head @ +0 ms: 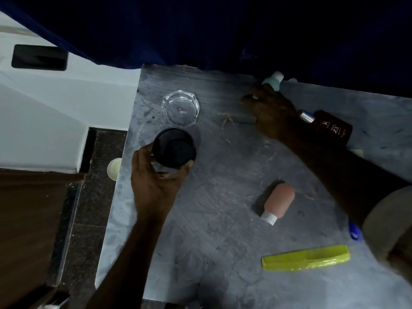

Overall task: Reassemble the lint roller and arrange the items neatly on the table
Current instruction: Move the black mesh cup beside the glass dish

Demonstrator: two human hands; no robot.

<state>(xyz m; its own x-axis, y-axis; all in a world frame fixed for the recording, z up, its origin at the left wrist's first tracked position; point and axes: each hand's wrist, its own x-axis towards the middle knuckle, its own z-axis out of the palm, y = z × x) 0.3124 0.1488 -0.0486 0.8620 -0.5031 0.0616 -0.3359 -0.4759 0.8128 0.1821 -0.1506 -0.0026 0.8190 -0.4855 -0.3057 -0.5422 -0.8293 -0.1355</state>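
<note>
The table [218, 219], a grey, streaked and scratched surface, fills the centre and right of the frame; its left edge runs from upper centre toward lower left.

The left hand [153, 186], at centre left, wraps thumb and fingers around a black cylindrical container [174, 150] with a dark lid. The container sits close to the table's left edge and just below a clear glass ashtray [180, 109]. Whether this cylinder belongs to the lint roller cannot be determined; no assembled lint roller is identifiable in view.

The right hand [270, 112], at upper right, is closed around a pale teal bottle [273, 81] at the table's far edge, beneath a dark blue curtain. Finger detail is lost in shadow. A dark red perfume bottle [330, 127] lies just beside the wrist.

A yellow-green comb [306, 257] lies flat at lower right. A pink bottle [279, 202] with a white cap lies on its side above it. A small blue item [354, 230] at right is largely hidden by the sleeve.

Hazards, as judged:
- The container may slide off the left edge if released carelessly.
- Moving it upward may strike the ashtray.
- The right forearm may sweep the perfume bottle when drawn back.
- The pink bottle may roll if nudged.
</note>
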